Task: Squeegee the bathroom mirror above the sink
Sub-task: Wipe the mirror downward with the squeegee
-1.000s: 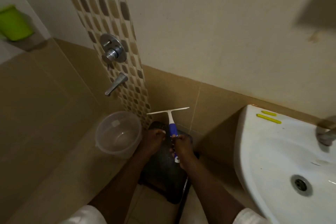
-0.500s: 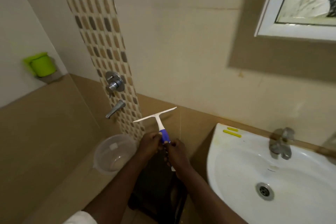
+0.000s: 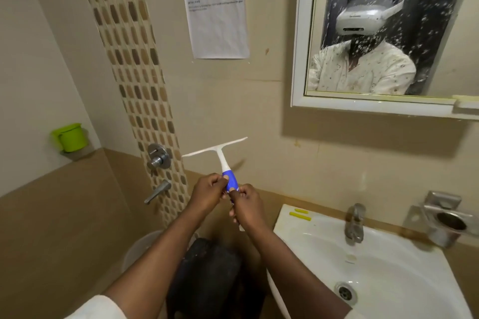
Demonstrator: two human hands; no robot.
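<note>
Gripping squeegee (image 3: pixel 225 163), both hands closed.

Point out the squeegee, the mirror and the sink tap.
squeegee (image 3: pixel 229 181): head view, blue grip of its handle.
mirror (image 3: pixel 430 33): head view, droplet-spattered glass.
sink tap (image 3: pixel 354 224): head view, its metal body.
</note>
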